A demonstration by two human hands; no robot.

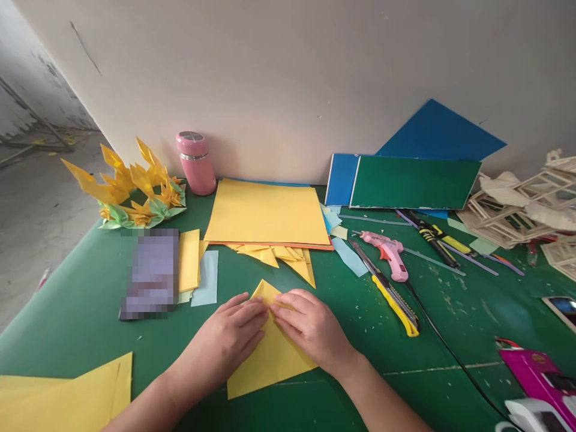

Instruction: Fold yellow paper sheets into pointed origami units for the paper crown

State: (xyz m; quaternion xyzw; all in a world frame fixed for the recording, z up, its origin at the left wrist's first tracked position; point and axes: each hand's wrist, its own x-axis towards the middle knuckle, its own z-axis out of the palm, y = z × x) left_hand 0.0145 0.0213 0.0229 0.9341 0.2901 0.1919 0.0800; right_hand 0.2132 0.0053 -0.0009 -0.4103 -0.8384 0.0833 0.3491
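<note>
Green table (pixel 270 414); yellow paper (pixel 273 363) beneath left hand (pixel 234 330), right hand (pixel 314 324), both half-open, pressing near peak.

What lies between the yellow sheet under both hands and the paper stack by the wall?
The head view shows folded yellow pieces along the near edge of the paper stack, then bare green tabletop before the yellow sheet.

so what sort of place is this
Likely a papercraft workspace: a pink glue gun and a yellow utility knife lie on the green tabletop, and a folded-paper crown sits towards the picture's left.
</note>
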